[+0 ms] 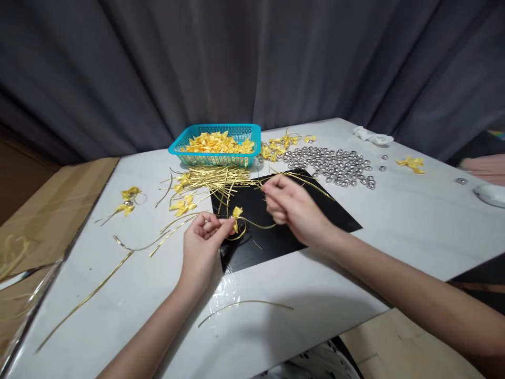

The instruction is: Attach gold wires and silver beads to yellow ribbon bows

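We see a dark grey curtain [252,63] filling the upper part of the frame. Below it spreads our white worktop [414,210], with brown cardboard [74,184] along the left edge of the frame. A plain black mat [268,250] lies on the worktop in the middle of the picture.

Our right hand [294,210] is over the mat, right of centre, its fingers curled closed; blur keeps us from telling whether they grip anything. Our left hand [203,242], left of centre at the mat's edge, has its fingers pinched on a small yellow bow.

A turquoise perforated basket [215,160] stands at upper centre, heaped with yellow ribbon pieces [219,142]. Right of it, we have a spread of shiny silver beads [339,166]. At the bottom of the frame, we see white cloth [315,363] with black marks, too small for us to tell whether they are writing. A bundle of gold wires [213,178] lies just in front of the basket, and a crumpled white tissue [373,137] is at upper right.

The pinched yellow bow [237,212] is near the centre of the frame, above the mat. A gold strand [258,226] runs from it to our right hand, and a small gold loop [239,237] hangs just below it.
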{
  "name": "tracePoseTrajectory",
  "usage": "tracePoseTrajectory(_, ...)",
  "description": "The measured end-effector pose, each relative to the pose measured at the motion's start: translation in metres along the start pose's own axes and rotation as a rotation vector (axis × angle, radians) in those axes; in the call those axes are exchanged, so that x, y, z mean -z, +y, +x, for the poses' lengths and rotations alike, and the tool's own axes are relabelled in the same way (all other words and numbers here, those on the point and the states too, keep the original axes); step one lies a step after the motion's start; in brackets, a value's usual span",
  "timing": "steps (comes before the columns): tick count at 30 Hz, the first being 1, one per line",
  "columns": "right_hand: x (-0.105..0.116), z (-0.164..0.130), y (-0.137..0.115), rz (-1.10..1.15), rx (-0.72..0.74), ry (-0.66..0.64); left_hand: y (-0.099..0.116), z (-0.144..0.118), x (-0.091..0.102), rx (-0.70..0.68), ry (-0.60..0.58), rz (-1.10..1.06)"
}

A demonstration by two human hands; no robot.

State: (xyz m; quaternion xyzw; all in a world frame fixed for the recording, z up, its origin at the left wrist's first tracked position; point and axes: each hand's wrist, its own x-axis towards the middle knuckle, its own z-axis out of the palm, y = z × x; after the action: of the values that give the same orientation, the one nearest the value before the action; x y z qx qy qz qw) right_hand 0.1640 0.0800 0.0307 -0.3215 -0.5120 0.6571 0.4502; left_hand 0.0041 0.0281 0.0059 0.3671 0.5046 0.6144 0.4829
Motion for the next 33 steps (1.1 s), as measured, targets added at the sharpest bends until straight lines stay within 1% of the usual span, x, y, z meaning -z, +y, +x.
tracePoseTrajectory(2,0.011,0.007,-0.014,-0.003,0.086,0.089,0.002,0.001,0.001,-0.020,-0.068,0.016)
tracePoseTrajectory(5,0.021,0.013,-0.027,-0.024,0.149,0.162,0.004,-0.003,0.001,-0.031,-0.217,0.157)
tracePoseTrajectory(8,0.019,0.010,-0.037,-0.023,0.202,0.185,0.001,-0.009,0.000,-0.067,-0.332,0.349)
tracePoseTrajectory(10,0.012,0.005,-0.039,0.001,0.217,0.168,-0.003,-0.011,-0.001,-0.111,-0.352,0.453)
tracePoseTrajectory(11,0.006,0.001,-0.039,0.020,0.208,0.146,-0.005,-0.011,-0.001,-0.120,-0.344,0.478)
tracePoseTrajectory(13,-0.007,-0.008,-0.030,0.065,0.155,0.076,-0.009,-0.010,-0.003,-0.094,-0.296,0.453)
tracePoseTrajectory(15,-0.020,-0.018,-0.012,0.093,0.053,-0.004,-0.009,-0.008,-0.004,-0.035,-0.229,0.351)
tracePoseTrajectory(17,-0.031,-0.026,0.010,0.067,-0.055,-0.064,-0.007,-0.007,-0.004,0.021,-0.170,0.235)
tracePoseTrajectory(18,-0.035,-0.029,0.021,0.022,-0.086,-0.064,-0.006,-0.007,-0.005,0.042,-0.147,0.179)
tracePoseTrajectory(19,-0.037,-0.031,0.031,-0.022,-0.087,-0.046,-0.004,-0.008,-0.005,0.062,-0.128,0.128)
tracePoseTrajectory(21,-0.038,-0.034,0.044,-0.094,-0.058,0.013,-0.001,-0.010,-0.006,0.094,-0.099,0.036)
tracePoseTrajectory(23,-0.036,-0.034,0.048,-0.140,-0.029,0.064,0.002,-0.013,-0.007,0.112,-0.071,-0.039)
tracePoseTrajectory(26,-0.035,-0.035,0.047,-0.209,-0.010,0.097,0.005,-0.016,-0.010,0.138,-0.017,-0.103)
tracePoseTrajectory(30,-0.036,-0.036,0.045,-0.343,0.021,0.113,0.005,-0.019,-0.011,0.176,0.052,-0.106)
tracePoseTrajectory(33,-0.038,-0.037,0.044,-0.377,0.014,0.101,0.004,-0.020,-0.012,0.152,0.058,-0.084)
